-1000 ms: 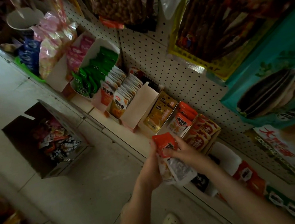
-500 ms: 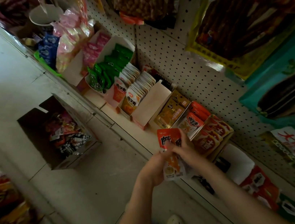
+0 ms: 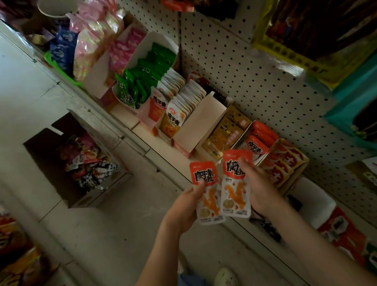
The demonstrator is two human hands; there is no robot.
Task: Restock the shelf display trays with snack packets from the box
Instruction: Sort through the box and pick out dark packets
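On the floor at far left stands an open brown cardboard box (image 3: 100, 195), flaps up, with a loose heap of mixed foil snack packets inside. Moving right, the left hand (image 3: 184, 208) pinches a flat white plastic packet with a red printed top (image 3: 204, 177), thumb across the front just under the red band and fingers behind. Just beside it, a second matching packet (image 3: 236, 194) is gripped by the right hand (image 3: 259, 188), thumb laid on the red band. Both packets are held upright in the air in front of the white shelf edge (image 3: 173, 162), side by side, faces toward the camera. Just beyond the right hand, a cardboard display tray (image 3: 260, 159) carries upright packets with a similar red top (likely where these two belong, though the print is too small to be sure). Such pouches look light, soft and slick, so they would probably bend or slip if taken by a corner. A pinch across the stiffer sealed top, thumb in front and fingers behind, should let each slide upright into the row without crumpling its neighbours.
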